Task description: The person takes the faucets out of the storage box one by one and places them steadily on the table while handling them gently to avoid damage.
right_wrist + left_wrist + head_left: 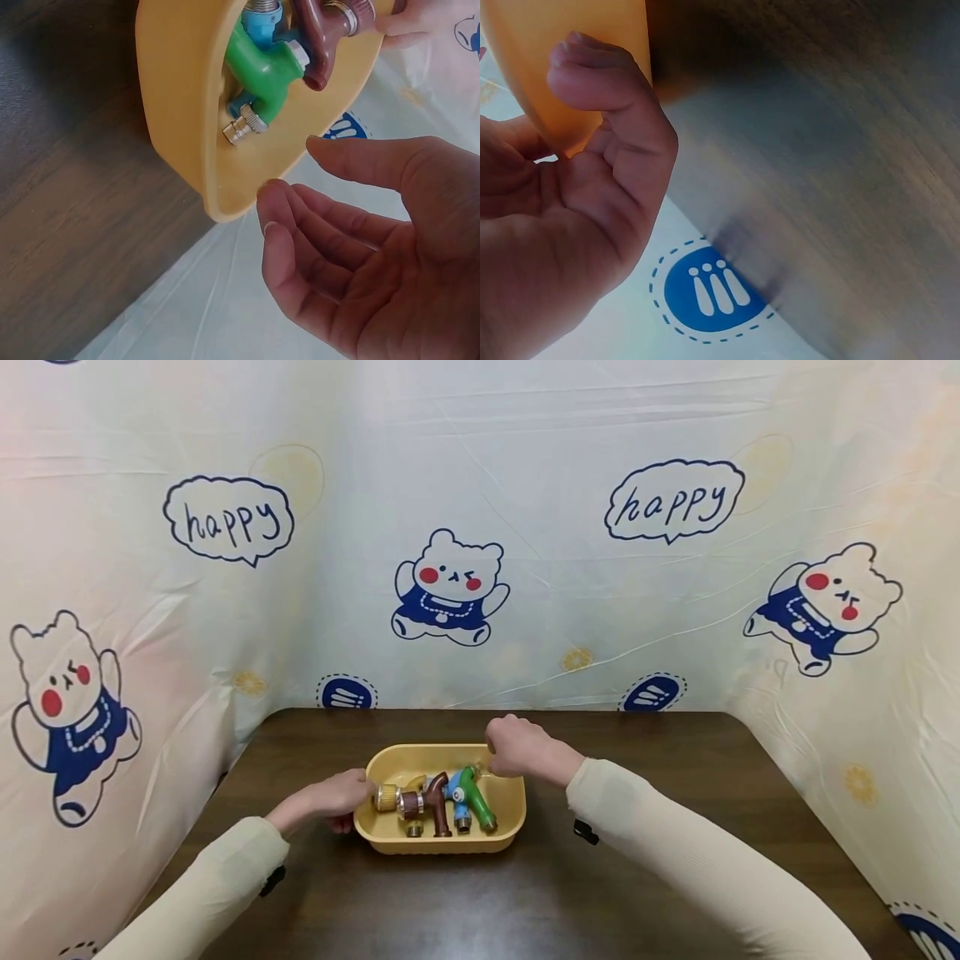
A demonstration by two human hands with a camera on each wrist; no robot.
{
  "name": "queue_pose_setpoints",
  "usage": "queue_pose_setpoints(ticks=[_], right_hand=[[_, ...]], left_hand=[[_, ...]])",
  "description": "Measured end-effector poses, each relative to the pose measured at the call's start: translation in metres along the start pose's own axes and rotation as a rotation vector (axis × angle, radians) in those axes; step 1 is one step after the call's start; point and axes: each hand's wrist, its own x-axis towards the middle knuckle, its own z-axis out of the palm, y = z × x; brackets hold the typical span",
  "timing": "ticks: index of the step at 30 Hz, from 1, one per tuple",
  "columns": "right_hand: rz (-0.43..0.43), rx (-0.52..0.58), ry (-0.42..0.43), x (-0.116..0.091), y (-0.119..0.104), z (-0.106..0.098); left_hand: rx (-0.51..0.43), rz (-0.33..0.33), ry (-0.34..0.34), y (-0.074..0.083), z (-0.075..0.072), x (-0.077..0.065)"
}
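Note:
A yellow plastic basin (450, 847) holds several plastic taps: a brown tap (438, 802), a green tap (472, 795), a blue tap (462, 811) and a yellow one (387, 797), partly covered by the brown. My left hand (341, 795) grips the basin's left end; in the left wrist view, bent fingers of that hand (577, 202) lie against the outer wall (607, 19). Over the basin's back right corner is my right hand (525, 750). The right wrist view shows this hand (375, 240) loosely bent, thumb apart from the fingers, holding nothing.
The basin stands on a dark brown wooden table (645, 827). A pale curtain (525, 435) printed with bears and the word "happy" hangs behind the table and along both sides.

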Motion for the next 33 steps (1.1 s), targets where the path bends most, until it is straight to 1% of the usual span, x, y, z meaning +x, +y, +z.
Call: queue_pose_setpoints(ticks=[1, 2, 4, 6, 7, 9, 11, 12, 13, 14, 15, 17, 18, 19, 20, 21, 23, 24, 25, 26, 27, 30, 31, 33], right_hand=[[0.001, 0.0, -0.008, 0.002, -0.001, 0.001], [0.006, -0.002, -0.015, 0.003, -0.001, 0.002], [0.019, -0.008, -0.03, 0.005, -0.003, 0.003], [0.025, -0.018, -0.045, 0.006, -0.005, 0.006], [0.025, -0.023, -0.055, 0.007, -0.006, 0.007], [0.02, -0.031, -0.072, 0.007, -0.009, 0.01], [0.016, -0.032, -0.082, 0.007, -0.011, 0.013], [0.016, -0.029, -0.086, 0.008, -0.011, 0.014], [0.019, -0.024, -0.094, 0.009, -0.012, 0.015], [0.022, -0.019, -0.097, 0.01, -0.012, 0.015], [0.025, -0.014, -0.1, 0.011, -0.012, 0.016], [0.021, -0.009, -0.106, 0.012, -0.013, 0.016], [0.017, -0.007, -0.113, 0.013, -0.013, 0.016], [0.015, -0.004, -0.121, 0.013, -0.014, 0.016], [0.011, -0.002, -0.128, 0.013, -0.015, 0.016], [0.009, 0.003, -0.137, 0.014, -0.015, 0.016], [0.013, 0.015, -0.154, 0.014, -0.017, 0.017], [0.021, 0.023, -0.166, 0.014, -0.018, 0.017], [0.031, 0.027, -0.176, 0.015, -0.018, 0.018], [0.041, 0.033, -0.186, 0.015, -0.019, 0.019], [0.051, 0.037, -0.194, 0.015, -0.019, 0.02], [0.068, 0.042, -0.218, 0.017, -0.02, 0.024], [0.07, 0.043, -0.224, 0.017, -0.021, 0.025], [0.068, 0.048, -0.224, 0.018, -0.022, 0.028]], left_hand=[[0.0, 0.011, -0.013, -0.009, -0.001, 0.007], [0.004, 0.038, -0.026, -0.021, -0.002, 0.017], [-0.008, 0.077, -0.039, -0.035, -0.002, 0.026], [-0.03, 0.086, -0.036, -0.041, 0.0, 0.029], [-0.035, 0.101, -0.038, -0.044, 0.0, 0.03], [-0.05, 0.09, -0.026, -0.038, 0.001, 0.023], [-0.042, 0.08, -0.026, -0.042, 0.002, 0.027], [-0.063, 0.073, -0.044, -0.05, 0.0, 0.034], [-0.082, 0.082, -0.05, -0.061, 0.0, 0.043], [-0.11, 0.062, -0.042, -0.068, 0.001, 0.049], [-0.109, 0.055, -0.033, -0.065, 0.001, 0.047], [-0.118, 0.032, -0.004, -0.05, 0.003, 0.035], [-0.125, 0.034, -0.004, -0.047, 0.003, 0.032], [-0.109, 0.037, 0.005, -0.044, 0.004, 0.03], [-0.084, 0.037, 0.01, -0.037, 0.004, 0.023], [-0.074, 0.042, 0.006, -0.034, 0.004, 0.021], [-0.086, 0.067, -0.019, -0.055, 0.003, 0.037], [-0.084, 0.08, -0.027, -0.06, 0.003, 0.042], [-0.086, 0.078, -0.022, -0.059, 0.003, 0.042], [-0.088, 0.083, -0.008, -0.052, 0.005, 0.037], [-0.102, 0.072, 0.0, -0.045, 0.005, 0.032], [-0.099, 0.04, 0.046, -0.009, 0.008, 0.005], [-0.099, 0.029, 0.06, -0.002, 0.009, -0.001], [-0.08, 0.013, 0.079, 0.006, 0.011, -0.008]])
